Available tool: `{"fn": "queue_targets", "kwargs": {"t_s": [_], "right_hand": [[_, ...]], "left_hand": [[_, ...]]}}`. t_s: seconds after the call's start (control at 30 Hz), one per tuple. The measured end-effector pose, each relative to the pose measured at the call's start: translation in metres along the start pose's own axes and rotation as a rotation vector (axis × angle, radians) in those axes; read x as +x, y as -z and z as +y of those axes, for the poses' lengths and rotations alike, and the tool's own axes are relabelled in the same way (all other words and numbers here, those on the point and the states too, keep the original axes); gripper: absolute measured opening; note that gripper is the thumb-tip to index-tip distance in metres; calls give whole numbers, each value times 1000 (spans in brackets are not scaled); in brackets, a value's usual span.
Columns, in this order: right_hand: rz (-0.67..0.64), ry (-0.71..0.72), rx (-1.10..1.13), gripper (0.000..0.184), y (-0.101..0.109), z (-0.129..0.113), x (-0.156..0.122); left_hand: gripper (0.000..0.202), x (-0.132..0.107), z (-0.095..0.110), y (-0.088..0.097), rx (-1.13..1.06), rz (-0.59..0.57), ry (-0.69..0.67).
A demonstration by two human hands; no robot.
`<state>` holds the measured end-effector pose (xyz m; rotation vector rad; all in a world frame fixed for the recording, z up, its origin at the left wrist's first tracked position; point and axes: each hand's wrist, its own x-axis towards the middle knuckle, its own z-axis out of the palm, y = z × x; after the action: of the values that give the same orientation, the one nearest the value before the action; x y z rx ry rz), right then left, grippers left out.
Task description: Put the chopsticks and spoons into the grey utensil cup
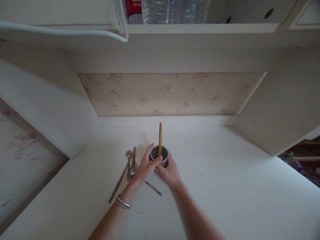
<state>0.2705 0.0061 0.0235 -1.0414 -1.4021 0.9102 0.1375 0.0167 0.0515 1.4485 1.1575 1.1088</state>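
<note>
Both of my hands are wrapped round a dark round cup [155, 152] with a pale metal rim. My left hand [147, 166] grips its left side, the thumb lying across the near rim by the chopsticks. On the other side my right hand [171, 170] holds the cup, its fingers partly hidden. A pair of wooden chopsticks [160, 138] stands upright in the cup. Left of my hands, more chopsticks [121, 180] and two metal spoons, one spoon [128, 153] behind the other spoon [133, 171], lie on the white tabletop [215, 186]. A thin metal handle [153, 188] shows beneath my left wrist.
White side panels [270, 110] flank the tabletop, and flowered wallpaper [165, 95] covers the back. An overhead shelf [200, 28] holds plastic bottles [156, 11] and a red container [135, 8]. A white rod or cable [62, 31] crosses the upper left.
</note>
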Motion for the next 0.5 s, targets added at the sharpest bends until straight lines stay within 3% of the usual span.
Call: {"fn": "queue_targets", "kwargs": {"t_s": [0.13, 0.3, 0.4, 0.5], "right_hand": [[-38, 49, 12, 63, 3, -4, -2], [-41, 90, -14, 74, 5, 5, -11], [141, 89, -73, 76, 7, 11, -24], [407, 215, -184, 50, 6, -2, -38]], "left_hand": [[102, -7, -12, -8, -140, -36, -22], [70, -5, -13, -8, -78, 24, -133], [68, -8, -11, -6, -89, 37, -136], [69, -9, -13, -5, -97, 33, -119]]}}
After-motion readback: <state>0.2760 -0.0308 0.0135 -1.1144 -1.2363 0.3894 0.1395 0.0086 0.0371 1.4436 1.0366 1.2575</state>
